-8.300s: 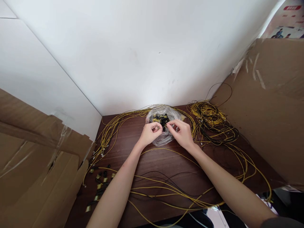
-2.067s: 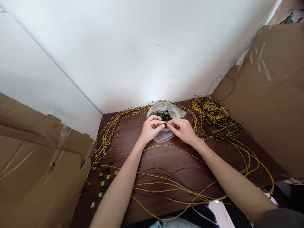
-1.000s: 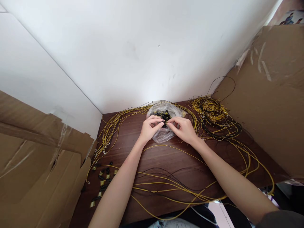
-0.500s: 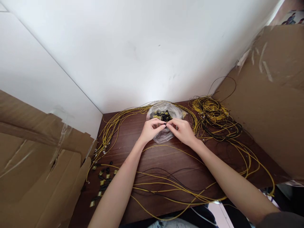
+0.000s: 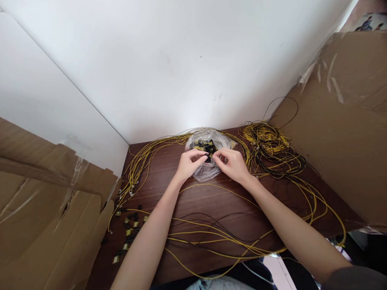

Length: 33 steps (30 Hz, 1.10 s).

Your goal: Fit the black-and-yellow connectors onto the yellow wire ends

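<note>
My left hand (image 5: pixel 189 163) hovers above the near part of a clear plastic bag (image 5: pixel 205 173), thumb and forefinger pinched on a small black piece (image 5: pixel 207 155). Facing it, a small gap away, my right hand (image 5: pixel 231 163) is also closed in a pinch; what its fingertips hold, if anything, is too small to make out. Behind the fingers, the open bag holds a heap of small black and yellow pieces (image 5: pixel 208 145). The hands partly cover the bag.
Yellow and black wires (image 5: pixel 145 157) curve along the back and left of the brown table (image 5: pixel 163 161). A tangled wire bundle (image 5: pixel 267 139) lies at the right. Small black-and-yellow pieces (image 5: pixel 128 232) are scattered front left. Cardboard (image 5: pixel 341 133) flanks both sides.
My fingertips have parted slightly, from nearly touching to a small gap. The black piece stays at my left fingertips. The view has shifted a little.
</note>
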Tool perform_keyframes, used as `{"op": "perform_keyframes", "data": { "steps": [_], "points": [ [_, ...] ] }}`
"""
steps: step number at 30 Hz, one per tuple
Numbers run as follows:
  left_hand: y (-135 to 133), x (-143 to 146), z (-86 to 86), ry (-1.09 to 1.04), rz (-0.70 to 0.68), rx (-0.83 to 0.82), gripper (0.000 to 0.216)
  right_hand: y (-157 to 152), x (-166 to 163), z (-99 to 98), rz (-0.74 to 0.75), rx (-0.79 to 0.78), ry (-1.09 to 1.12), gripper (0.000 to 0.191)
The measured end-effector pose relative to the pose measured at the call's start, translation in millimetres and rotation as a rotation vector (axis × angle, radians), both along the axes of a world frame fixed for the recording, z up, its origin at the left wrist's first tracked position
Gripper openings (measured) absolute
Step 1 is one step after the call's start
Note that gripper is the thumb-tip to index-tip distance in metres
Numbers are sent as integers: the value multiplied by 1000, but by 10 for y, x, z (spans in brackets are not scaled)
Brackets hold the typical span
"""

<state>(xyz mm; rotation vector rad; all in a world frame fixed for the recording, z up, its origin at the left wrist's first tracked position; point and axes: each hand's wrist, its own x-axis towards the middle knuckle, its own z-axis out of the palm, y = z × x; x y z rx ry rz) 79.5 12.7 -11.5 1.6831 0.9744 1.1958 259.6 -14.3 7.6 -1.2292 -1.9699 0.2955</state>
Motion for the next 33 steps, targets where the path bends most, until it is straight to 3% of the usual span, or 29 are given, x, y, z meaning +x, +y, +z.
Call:
{"op": "perform_keyframes", "data": {
  "steps": [6, 16, 27, 33],
  "points": [
    [-24, -2, 63, 75, -59, 40, 21, -23, -37, -22, 49, -21, -8, 16],
    [-9, 0, 25, -21, -23, -15, 22, -3, 10, 38, -8, 4, 3, 11],
    [-26, -11, 73, 63, -77, 29, 20, -27, -39, -10, 45, -18, -12, 15],
    [-17, -7, 41, -15, -60, -30, 23, -21, 13, 50, 18, -6, -20, 11]
  ]
}}
